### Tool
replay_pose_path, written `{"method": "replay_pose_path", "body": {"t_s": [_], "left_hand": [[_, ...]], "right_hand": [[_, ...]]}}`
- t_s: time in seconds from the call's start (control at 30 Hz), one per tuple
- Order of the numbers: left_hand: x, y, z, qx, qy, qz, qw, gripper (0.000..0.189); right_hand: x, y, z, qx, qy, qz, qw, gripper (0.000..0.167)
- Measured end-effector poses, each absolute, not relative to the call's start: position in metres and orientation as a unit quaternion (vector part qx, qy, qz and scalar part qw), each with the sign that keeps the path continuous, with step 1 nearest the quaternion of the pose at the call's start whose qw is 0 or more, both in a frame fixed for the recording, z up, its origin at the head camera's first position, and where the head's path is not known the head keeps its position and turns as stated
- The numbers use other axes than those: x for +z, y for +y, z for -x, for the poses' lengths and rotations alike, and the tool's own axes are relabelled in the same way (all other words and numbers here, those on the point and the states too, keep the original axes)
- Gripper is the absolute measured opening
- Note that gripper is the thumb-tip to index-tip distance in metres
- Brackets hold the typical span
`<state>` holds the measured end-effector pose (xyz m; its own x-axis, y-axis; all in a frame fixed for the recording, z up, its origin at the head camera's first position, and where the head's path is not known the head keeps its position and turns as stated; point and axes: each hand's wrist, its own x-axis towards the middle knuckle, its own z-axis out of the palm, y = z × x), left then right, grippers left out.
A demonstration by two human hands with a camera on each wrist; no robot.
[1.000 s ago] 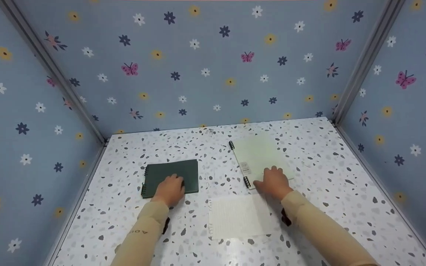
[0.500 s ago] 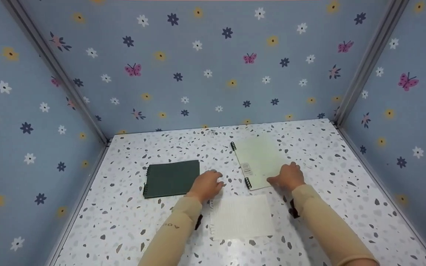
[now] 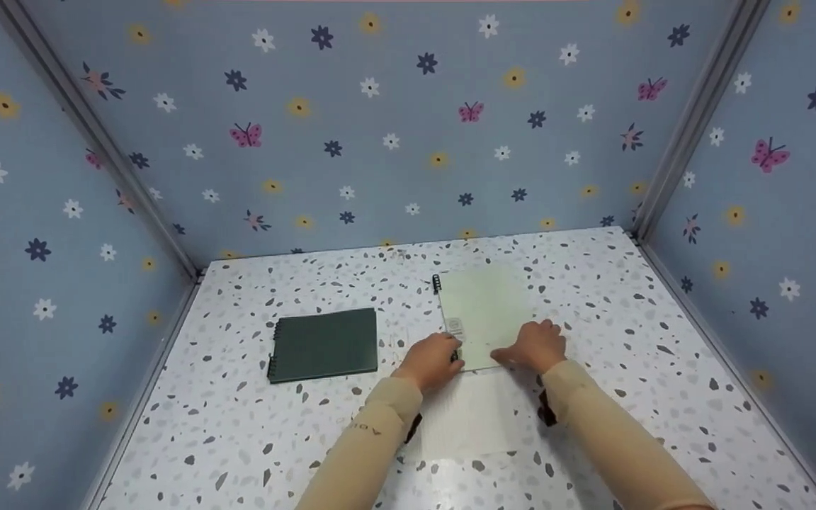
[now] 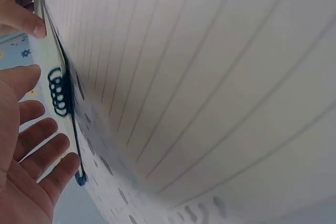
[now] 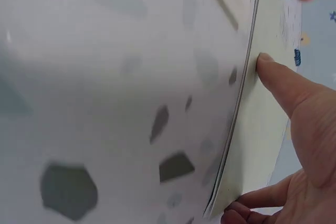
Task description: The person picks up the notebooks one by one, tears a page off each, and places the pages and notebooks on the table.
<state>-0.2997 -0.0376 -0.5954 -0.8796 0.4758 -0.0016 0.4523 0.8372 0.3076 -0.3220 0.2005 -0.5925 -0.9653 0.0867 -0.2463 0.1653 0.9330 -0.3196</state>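
A pale green spiral notebook [image 3: 486, 304] lies at the right of the middle, its black coil to the left. My right hand [image 3: 539, 346] holds its near right corner; in the right wrist view the thumb [image 5: 286, 82] rests on the cover while the other fingers curl at the side edge. My left hand [image 3: 429, 360] is beside the notebook's lower coil, mostly covering it in the head view. In the left wrist view its fingers [image 4: 44, 140] are spread and loosely bent close by the coil [image 4: 58, 92]. A loose lined sheet [image 3: 472, 418] lies just nearer, partly hidden by the left hand.
A dark green spiral notebook [image 3: 324, 346] lies closed on the left of the speckled white table [image 3: 238, 439]. Blue flowered panels [image 3: 380, 113] wall in the back and both sides, with grey metal posts [image 3: 684, 127] at the corners.
My left hand has left the dark notebook and moved right to the pale one's coil. The pale notebook has turned straighter and shifted slightly left and nearer, with my right hand on its corner.
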Motion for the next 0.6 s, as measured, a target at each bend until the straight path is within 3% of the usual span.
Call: {"method": "replay_pose_path", "body": {"t_s": [0.17,0.4,0.6], "left_hand": [[-0.601,-0.038,0.298,0.133,0.958,-0.251,0.037,0.014],[-0.602,-0.043,0.299,0.148,0.955,-0.253,0.038,0.013],[-0.602,-0.045,0.299,0.167,0.954,-0.244,0.047,0.018]], "right_hand": [[-0.593,0.191,0.313,-0.184,0.973,-0.081,0.114,0.092],[-0.592,0.188,0.309,-0.207,0.971,-0.085,0.082,0.095],[-0.581,0.203,0.316,-0.300,0.949,-0.081,0.050,0.066]]}}
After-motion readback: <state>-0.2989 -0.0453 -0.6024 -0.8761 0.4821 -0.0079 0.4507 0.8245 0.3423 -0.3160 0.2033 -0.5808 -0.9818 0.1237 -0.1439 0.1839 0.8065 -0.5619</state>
